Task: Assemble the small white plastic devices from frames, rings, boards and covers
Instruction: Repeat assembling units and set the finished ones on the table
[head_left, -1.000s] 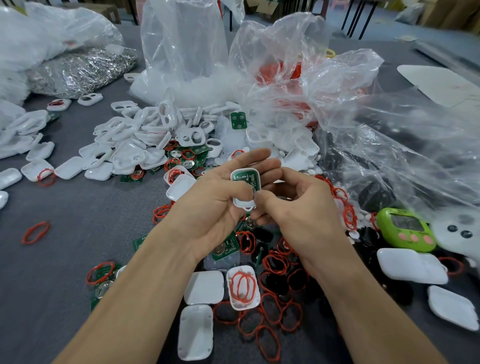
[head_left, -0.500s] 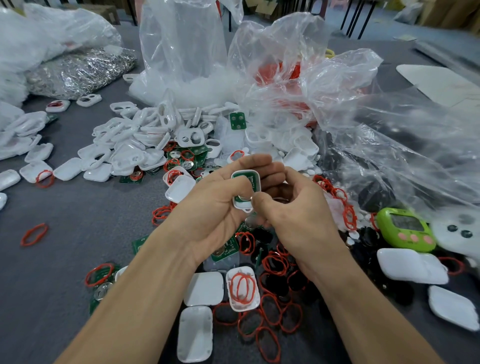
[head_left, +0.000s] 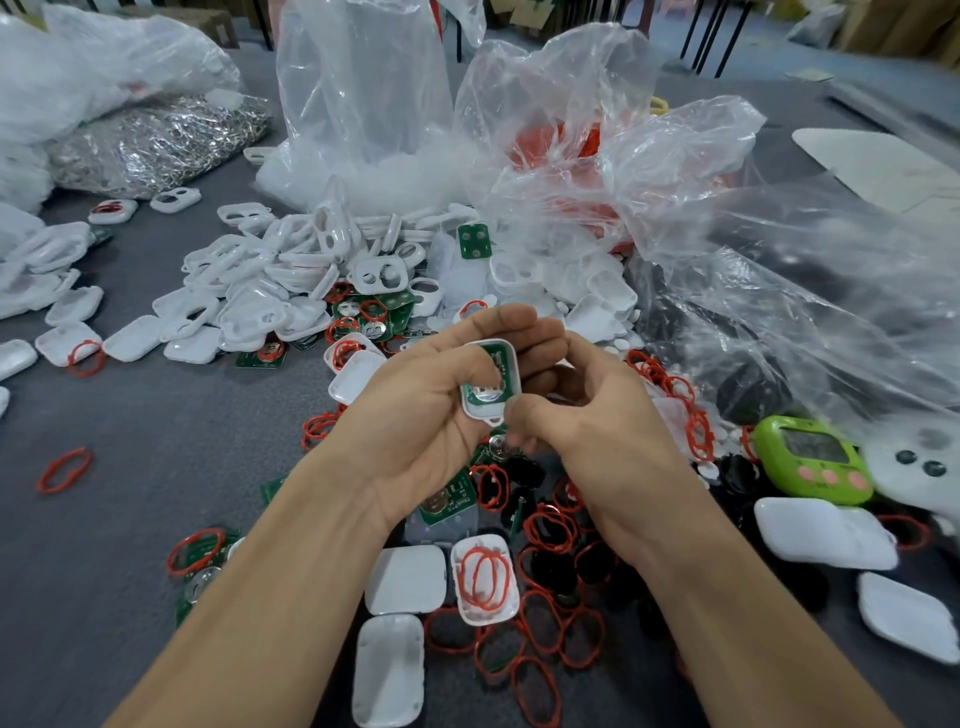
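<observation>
My left hand grips a small white frame with a green board seated inside it, thumb across its upper face. My right hand is beside it, with thumb and fingers curled and its thumb tip touching the frame's lower end. A heap of white frames lies behind on the grey table. Red rings and black parts lie under my hands. White covers sit in front, one holding red rings. Loose green boards lie below my left wrist.
Clear plastic bags of parts rise at the back and right. A bag of silver metal pieces lies back left. A green timer and white shells sit at the right. A lone red ring lies at the left.
The frame has tilted in my left hand, its thumb sliding up over the board. My right hand has shifted slightly to the frame's lower end.
</observation>
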